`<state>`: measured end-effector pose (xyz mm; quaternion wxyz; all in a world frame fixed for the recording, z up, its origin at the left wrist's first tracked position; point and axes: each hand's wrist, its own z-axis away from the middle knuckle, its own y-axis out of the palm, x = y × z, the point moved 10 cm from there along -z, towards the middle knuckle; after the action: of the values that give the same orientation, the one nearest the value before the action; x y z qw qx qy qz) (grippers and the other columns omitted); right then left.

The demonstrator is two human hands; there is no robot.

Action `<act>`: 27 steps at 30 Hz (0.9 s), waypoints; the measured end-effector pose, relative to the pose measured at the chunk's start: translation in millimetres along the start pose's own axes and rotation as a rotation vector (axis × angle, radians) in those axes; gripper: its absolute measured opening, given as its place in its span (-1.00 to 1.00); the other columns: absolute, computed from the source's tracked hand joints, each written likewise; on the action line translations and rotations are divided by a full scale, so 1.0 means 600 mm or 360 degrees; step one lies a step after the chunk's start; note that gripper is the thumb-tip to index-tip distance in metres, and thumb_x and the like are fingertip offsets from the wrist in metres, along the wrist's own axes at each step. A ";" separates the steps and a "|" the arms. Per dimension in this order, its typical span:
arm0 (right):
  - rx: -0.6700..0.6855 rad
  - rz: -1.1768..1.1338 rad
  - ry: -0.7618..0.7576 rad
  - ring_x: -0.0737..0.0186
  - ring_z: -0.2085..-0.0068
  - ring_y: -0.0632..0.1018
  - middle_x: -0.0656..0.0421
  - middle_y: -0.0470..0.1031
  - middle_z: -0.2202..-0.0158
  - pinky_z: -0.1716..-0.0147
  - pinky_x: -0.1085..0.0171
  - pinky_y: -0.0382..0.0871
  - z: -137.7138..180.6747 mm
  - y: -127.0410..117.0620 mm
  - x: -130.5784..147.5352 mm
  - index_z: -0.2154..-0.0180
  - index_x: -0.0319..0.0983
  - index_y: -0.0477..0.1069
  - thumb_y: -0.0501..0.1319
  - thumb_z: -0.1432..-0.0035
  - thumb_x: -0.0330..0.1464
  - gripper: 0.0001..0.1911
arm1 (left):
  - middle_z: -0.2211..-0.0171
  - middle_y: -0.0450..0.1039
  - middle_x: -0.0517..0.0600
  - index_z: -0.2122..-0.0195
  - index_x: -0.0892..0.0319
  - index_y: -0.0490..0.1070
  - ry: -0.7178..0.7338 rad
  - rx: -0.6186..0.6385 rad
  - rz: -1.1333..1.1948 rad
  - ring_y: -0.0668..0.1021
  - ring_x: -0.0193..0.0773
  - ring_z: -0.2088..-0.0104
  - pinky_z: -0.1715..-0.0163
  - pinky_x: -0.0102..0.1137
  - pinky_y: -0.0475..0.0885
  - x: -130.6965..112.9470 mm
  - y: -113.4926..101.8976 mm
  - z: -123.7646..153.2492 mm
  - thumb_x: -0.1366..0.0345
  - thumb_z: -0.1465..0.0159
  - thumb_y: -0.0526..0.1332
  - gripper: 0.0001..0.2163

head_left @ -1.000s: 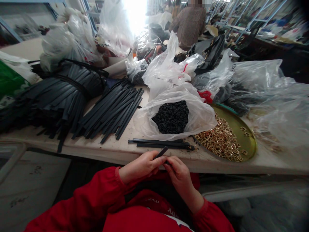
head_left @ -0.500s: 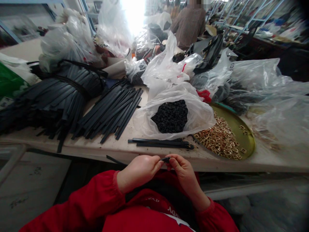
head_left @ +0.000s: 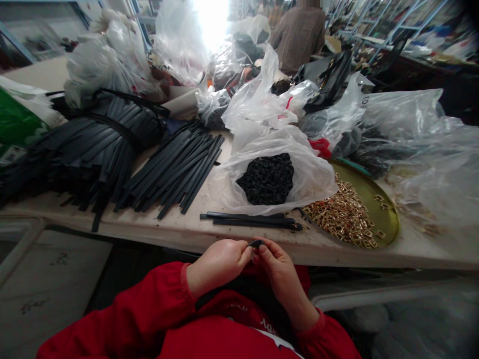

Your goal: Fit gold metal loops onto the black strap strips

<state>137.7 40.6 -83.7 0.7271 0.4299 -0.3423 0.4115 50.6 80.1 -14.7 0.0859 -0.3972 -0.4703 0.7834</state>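
Just in front of the table edge, my left hand [head_left: 220, 262] is closed on a black strap [head_left: 255, 244], whose end shows between the two hands. My right hand [head_left: 275, 262] pinches the same end between thumb and fingers; any small part there is hidden. Beyond my hands, a few finished-looking black straps [head_left: 247, 219] lie side by side on the table. Behind them a white plastic bag [head_left: 314, 184] stands open, full of small black loops [head_left: 265, 179]. Right of it, gold metal buckles [head_left: 348, 214] are heaped on a round yellowish tray [head_left: 389, 219].
Loose black strips [head_left: 172, 169] and a large tied bundle of them [head_left: 86, 149] cover the table's left side. Clear plastic bags [head_left: 404, 119] crowd the back and right. A person in brown [head_left: 301, 40] is farther back. The table's front edge [head_left: 149, 237] runs before me.
My hands stay together at the strap end, and the right fingers have shifted around it. The strap's tail, which stuck out left of my left hand, no longer shows. The view has moved slightly.
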 end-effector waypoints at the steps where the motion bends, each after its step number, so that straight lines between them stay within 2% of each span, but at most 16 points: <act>1: -0.0030 -0.0036 -0.0005 0.40 0.49 0.40 0.25 0.44 0.49 0.44 0.37 0.31 -0.001 -0.003 -0.002 0.25 -0.22 0.42 0.28 0.04 -0.22 -0.71 | 0.43 0.51 0.02 0.37 0.18 0.42 -0.0004 -0.0019 0.0011 0.52 -0.22 0.44 0.51 -0.42 0.21 0.000 0.000 -0.001 0.21 -0.32 -0.18 -0.60; 7: -0.0244 0.0087 -0.0134 0.37 0.50 0.42 0.27 0.43 0.50 0.47 0.36 0.31 -0.003 -0.026 0.012 0.40 -0.22 0.36 0.33 0.12 -0.22 -0.73 | 0.47 0.50 0.02 0.39 0.20 0.43 -0.0060 -0.0047 0.0028 0.50 -0.24 0.47 0.54 -0.43 0.17 0.002 0.004 -0.002 0.23 -0.31 -0.16 -0.62; 14: -0.0255 0.0375 -0.0300 0.34 0.43 0.40 0.26 0.39 0.47 0.42 0.35 0.27 -0.006 -0.032 0.032 0.39 -0.22 0.36 0.30 0.10 -0.22 -0.74 | 0.46 0.50 0.03 0.41 0.20 0.41 -0.0069 -0.0041 -0.0013 0.50 -0.24 0.47 0.53 -0.43 0.18 0.006 0.010 -0.006 0.25 -0.31 -0.16 -0.63; 17: -0.0155 0.0424 -0.0271 0.34 0.42 0.37 0.26 0.38 0.46 0.41 0.35 0.25 -0.007 -0.027 0.026 0.38 -0.21 0.35 0.29 0.08 -0.22 -0.75 | 0.45 0.50 0.03 0.40 0.20 0.42 -0.0066 -0.0015 -0.0023 0.50 -0.24 0.46 0.51 -0.43 0.19 0.011 0.017 -0.006 0.25 -0.30 -0.16 -0.62; 20: 0.0055 0.0485 -0.0208 0.35 0.44 0.34 0.27 0.33 0.47 0.43 0.37 0.22 -0.004 -0.013 0.017 0.39 -0.21 0.33 0.25 0.03 -0.22 -0.79 | 0.45 0.50 0.03 0.41 0.20 0.43 -0.0045 0.0101 -0.0031 0.49 -0.24 0.47 0.52 -0.43 0.19 0.013 0.026 -0.003 0.23 -0.29 -0.15 -0.62; 23: 0.0197 0.0595 -0.0253 0.36 0.43 0.31 0.27 0.28 0.48 0.43 0.37 0.20 0.003 -0.001 0.022 0.43 -0.22 0.31 0.20 -0.04 -0.22 -0.80 | 0.47 0.49 0.04 0.43 0.21 0.43 -0.0018 0.0276 -0.0003 0.46 -0.25 0.50 0.55 -0.44 0.16 0.010 0.032 0.000 0.21 -0.27 -0.14 -0.62; 27: 0.0285 0.0602 -0.0277 0.34 0.42 0.33 0.24 0.31 0.47 0.40 0.35 0.23 0.009 0.010 0.030 0.48 -0.23 0.31 0.17 -0.07 -0.21 -0.77 | 0.58 0.38 -0.05 0.44 0.22 0.43 -0.0029 0.0569 0.0339 0.36 -0.36 0.59 0.62 -0.49 0.13 0.004 0.047 0.008 0.21 -0.23 -0.10 -0.65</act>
<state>139.4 42.9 -64.2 0.5636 0.4548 -0.4404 0.5306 52.3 63.1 -37.6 0.0673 -0.4160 -0.2799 0.8626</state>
